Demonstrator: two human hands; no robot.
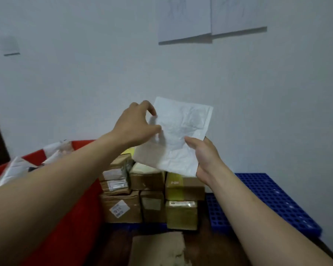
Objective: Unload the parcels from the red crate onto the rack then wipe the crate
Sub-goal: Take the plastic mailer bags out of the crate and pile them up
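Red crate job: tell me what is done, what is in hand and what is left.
Done: brown boxes stacked on the blue rack. In hand: a white packet, held up over the boxes by the left hand and right hand. Left: white parcels lie in the red crate, so unloading is unfinished and wiping seemingly not begun.

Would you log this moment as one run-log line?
left hand, right hand: hold white parcel | over boxes on blue rack | red crate: not empty

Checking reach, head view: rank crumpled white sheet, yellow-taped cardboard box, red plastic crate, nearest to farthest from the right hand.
1. Crumpled white sheet: in the right hand.
2. Yellow-taped cardboard box: just below.
3. Red plastic crate: far left.
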